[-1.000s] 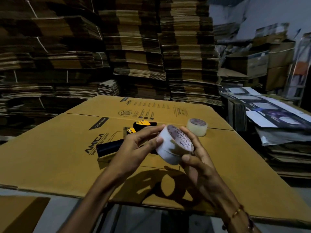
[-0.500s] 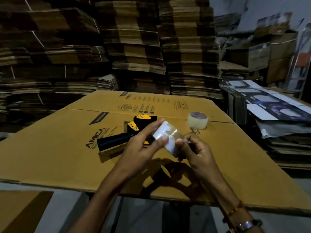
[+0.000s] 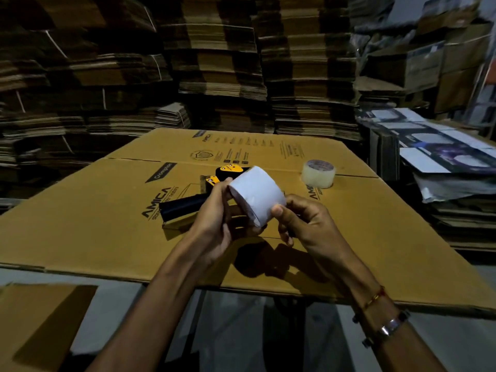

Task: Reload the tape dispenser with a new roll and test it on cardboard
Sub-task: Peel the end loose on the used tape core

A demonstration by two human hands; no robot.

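Observation:
I hold a white tape roll [image 3: 256,194] between both hands above the flattened cardboard sheet [image 3: 88,224]. My left hand [image 3: 218,218] grips the roll's left end, and my right hand [image 3: 303,224] presses its thumb on the right side of the outer face. The roll lies on its side with its curved white face toward me. Behind my left hand the black and yellow tape dispenser [image 3: 188,202] lies flat on the cardboard, partly hidden. A second, clear tape roll [image 3: 318,173] stands on the cardboard to the right.
Tall stacks of flattened cartons [image 3: 220,63] fill the background. A pile of printed flat boxes [image 3: 442,154] sits to the right of the sheet. Another piece of cardboard [image 3: 37,326] lies low at the front left.
The white roll has been turned in my hands: its printed core end faced me before, now its curved white face does. The view has dipped slightly.

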